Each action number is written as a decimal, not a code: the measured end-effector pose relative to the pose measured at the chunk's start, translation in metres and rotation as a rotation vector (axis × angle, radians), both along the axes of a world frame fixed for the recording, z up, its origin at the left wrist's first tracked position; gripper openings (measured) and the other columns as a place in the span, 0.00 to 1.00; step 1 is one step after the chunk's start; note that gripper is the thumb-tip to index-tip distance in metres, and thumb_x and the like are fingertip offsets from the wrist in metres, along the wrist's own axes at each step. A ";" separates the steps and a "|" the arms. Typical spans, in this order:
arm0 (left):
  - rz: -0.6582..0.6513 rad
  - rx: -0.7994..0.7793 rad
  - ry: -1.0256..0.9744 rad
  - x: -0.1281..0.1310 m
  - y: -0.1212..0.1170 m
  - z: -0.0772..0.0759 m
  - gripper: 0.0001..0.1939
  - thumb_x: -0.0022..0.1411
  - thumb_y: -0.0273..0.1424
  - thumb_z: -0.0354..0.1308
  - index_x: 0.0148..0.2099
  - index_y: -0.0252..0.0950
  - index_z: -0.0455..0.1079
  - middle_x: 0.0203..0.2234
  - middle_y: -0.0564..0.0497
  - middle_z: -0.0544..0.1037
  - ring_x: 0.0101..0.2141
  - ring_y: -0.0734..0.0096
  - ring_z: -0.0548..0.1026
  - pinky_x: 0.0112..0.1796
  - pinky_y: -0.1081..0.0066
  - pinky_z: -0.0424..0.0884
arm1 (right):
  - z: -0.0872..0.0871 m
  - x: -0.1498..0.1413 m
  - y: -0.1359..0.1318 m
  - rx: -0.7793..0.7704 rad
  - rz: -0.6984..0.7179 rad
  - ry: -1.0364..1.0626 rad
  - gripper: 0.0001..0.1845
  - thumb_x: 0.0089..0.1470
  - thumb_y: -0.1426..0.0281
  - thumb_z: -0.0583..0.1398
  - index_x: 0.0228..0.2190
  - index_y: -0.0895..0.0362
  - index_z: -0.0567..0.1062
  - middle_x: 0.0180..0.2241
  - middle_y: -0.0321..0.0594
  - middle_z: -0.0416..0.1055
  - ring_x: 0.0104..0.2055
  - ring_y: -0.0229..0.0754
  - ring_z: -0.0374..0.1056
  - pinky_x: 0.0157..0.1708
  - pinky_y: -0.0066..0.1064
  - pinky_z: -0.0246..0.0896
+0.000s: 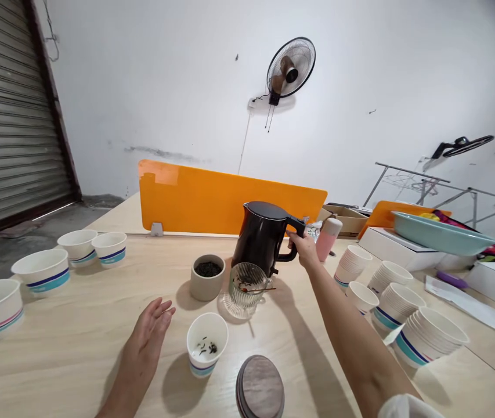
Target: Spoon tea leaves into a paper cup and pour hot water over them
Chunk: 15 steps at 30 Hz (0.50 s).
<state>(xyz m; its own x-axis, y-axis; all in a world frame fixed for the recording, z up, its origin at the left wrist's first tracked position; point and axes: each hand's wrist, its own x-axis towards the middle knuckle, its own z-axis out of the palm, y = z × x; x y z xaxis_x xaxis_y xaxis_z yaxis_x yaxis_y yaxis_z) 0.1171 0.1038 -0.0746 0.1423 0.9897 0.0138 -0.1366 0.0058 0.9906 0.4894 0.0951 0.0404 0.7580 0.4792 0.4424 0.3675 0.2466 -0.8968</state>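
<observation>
A black electric kettle (258,235) stands at the back of the table's middle, and my right hand (303,247) is closed round its handle. My left hand (149,334) rests in the air or on the table, fingers stretched and holding nothing, left of a paper cup (195,351) with a few dark tea leaves at its bottom. Behind that cup is a grey canister (203,287) full of dark loose tea. A ribbed glass cup (242,296) with a thin wooden spoon (258,289) across it stands before the kettle. Nearest me lies a round wooden lid (261,388).
Several paper bowls (42,273) line the left side. Stacks of paper cups (425,337) stand on the right, near a pink bottle (328,239) and a pale blue basin (443,232). An orange divider (212,200) runs behind the kettle.
</observation>
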 end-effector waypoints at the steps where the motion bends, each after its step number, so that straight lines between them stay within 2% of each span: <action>1: -0.007 0.002 0.002 -0.001 0.001 -0.002 0.39 0.57 0.58 0.58 0.61 0.40 0.57 0.59 0.41 0.66 0.58 0.51 0.67 0.60 0.48 0.58 | -0.001 -0.003 0.002 0.006 -0.004 -0.001 0.17 0.62 0.61 0.59 0.46 0.61 0.72 0.42 0.42 0.71 0.39 0.41 0.70 0.37 0.35 0.71; 4: -0.054 0.006 0.007 -0.005 0.003 -0.005 0.41 0.57 0.59 0.58 0.62 0.39 0.56 0.59 0.39 0.66 0.57 0.50 0.67 0.60 0.47 0.58 | -0.004 -0.003 0.003 0.026 -0.033 -0.001 0.16 0.63 0.60 0.59 0.41 0.62 0.73 0.36 0.38 0.71 0.33 0.37 0.69 0.31 0.30 0.69; 8: -0.163 0.046 -0.013 -0.006 -0.001 -0.004 0.43 0.57 0.58 0.58 0.64 0.37 0.52 0.60 0.35 0.64 0.59 0.49 0.65 0.60 0.49 0.59 | -0.001 0.015 -0.014 0.053 -0.096 -0.016 0.15 0.59 0.61 0.62 0.32 0.61 0.71 0.23 0.31 0.64 0.22 0.30 0.60 0.22 0.24 0.60; 11: -0.212 0.128 -0.026 -0.004 -0.007 -0.006 0.44 0.56 0.56 0.60 0.65 0.37 0.50 0.61 0.34 0.64 0.61 0.48 0.63 0.60 0.51 0.59 | 0.015 0.029 -0.045 0.067 -0.125 -0.079 0.21 0.46 0.55 0.68 0.28 0.60 0.72 0.19 0.29 0.62 0.20 0.33 0.58 0.20 0.26 0.56; 15: -0.287 0.241 0.022 -0.002 -0.019 -0.016 0.48 0.53 0.48 0.67 0.68 0.40 0.47 0.61 0.37 0.65 0.62 0.51 0.62 0.61 0.53 0.57 | 0.049 0.032 -0.098 0.018 -0.211 -0.206 0.23 0.39 0.53 0.68 0.25 0.58 0.71 0.18 0.30 0.61 0.20 0.34 0.57 0.19 0.27 0.53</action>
<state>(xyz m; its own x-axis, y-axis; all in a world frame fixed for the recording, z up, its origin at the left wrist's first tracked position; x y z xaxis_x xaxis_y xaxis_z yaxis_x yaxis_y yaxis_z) 0.1155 0.0848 -0.0907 0.4163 0.8783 0.2350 -0.1414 -0.1928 0.9710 0.5219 -0.0029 0.0895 0.7337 0.3108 0.6042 0.5859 0.1608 -0.7943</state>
